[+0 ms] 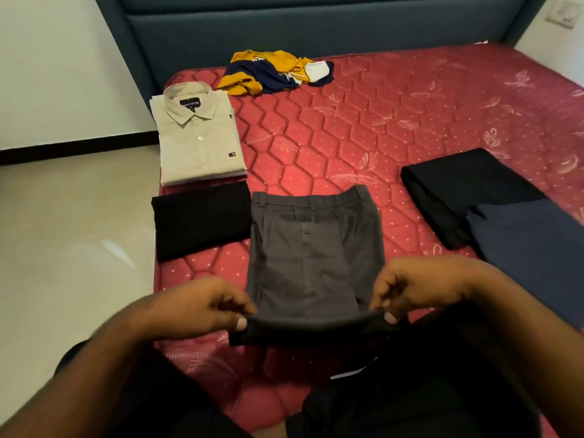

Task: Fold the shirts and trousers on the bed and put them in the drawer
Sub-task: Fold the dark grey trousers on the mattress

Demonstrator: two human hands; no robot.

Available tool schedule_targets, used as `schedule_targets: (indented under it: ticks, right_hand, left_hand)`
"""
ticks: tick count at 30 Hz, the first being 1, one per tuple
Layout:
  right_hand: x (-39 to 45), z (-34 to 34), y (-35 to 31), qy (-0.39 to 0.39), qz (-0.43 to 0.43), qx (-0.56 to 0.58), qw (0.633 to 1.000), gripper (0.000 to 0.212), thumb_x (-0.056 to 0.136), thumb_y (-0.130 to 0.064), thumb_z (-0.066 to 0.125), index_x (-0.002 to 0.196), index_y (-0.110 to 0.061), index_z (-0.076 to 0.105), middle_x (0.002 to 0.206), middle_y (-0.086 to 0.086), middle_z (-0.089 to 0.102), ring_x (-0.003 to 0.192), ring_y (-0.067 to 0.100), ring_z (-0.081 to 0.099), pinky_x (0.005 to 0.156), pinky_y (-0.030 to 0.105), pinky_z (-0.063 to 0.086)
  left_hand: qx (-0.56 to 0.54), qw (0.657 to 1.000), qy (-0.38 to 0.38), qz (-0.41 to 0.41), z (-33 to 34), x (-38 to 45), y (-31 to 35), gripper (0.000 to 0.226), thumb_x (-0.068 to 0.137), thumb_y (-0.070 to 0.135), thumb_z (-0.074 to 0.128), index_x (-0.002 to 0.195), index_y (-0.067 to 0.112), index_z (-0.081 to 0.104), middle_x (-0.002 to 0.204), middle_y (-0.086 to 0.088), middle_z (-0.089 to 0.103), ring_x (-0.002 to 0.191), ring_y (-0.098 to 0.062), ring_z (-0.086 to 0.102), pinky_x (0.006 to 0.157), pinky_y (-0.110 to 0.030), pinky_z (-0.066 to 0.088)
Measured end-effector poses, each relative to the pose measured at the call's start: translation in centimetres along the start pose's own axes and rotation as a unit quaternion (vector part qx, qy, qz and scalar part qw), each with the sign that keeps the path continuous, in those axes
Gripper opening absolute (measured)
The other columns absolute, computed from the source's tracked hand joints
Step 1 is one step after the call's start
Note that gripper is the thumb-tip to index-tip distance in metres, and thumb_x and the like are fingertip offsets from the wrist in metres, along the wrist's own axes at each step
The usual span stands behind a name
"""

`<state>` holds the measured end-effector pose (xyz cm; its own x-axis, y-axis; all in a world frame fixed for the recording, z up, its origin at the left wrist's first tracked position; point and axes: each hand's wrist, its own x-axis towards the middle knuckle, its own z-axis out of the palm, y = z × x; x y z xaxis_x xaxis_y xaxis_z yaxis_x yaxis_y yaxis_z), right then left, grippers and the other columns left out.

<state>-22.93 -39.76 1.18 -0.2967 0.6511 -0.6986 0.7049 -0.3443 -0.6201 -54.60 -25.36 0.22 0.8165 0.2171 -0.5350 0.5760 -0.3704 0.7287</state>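
Observation:
Grey trousers (313, 248) lie on the red mattress (395, 121) in front of me, waistband away from me. My left hand (202, 306) pinches the near fold at its left corner. My right hand (417, 287) pinches the same fold at its right corner, and the edge is lifted slightly off the bed. A folded beige shirt (199, 140) lies at the bed's left edge, with a folded black garment (202, 219) just below it. On the right lie folded black trousers (461, 194) and a navy garment (537, 257). An unfolded yellow and navy shirt (275, 72) is crumpled near the headboard.
A dark blue padded headboard (316, 23) closes the far end of the bed. Pale tiled floor (69, 248) and a white wall run along the left side. A wall socket (562, 14) is at the top right. No drawer is in view.

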Motion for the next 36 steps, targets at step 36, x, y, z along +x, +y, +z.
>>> schedule_targets:
  ticks: [36]
  right_hand:
    - [15.9, 0.1, 11.3, 0.526, 0.324, 0.064, 0.784, 0.090, 0.078, -0.061, 0.065, 0.148, -0.018, 0.029, 0.151, 0.015, 0.032, 0.137, 0.036, 0.032, 0.109, 0.047, 0.030]
  left_hand:
    - [-0.101, 0.823, 0.521, -0.203, 4.2, 20.3, -8.7, 0.066, 0.086, 0.041, 0.067, 0.142, 0.014, 0.043, 0.138, -0.018, 0.046, 0.126, -0.038, 0.042, 0.106, -0.044, 0.034]
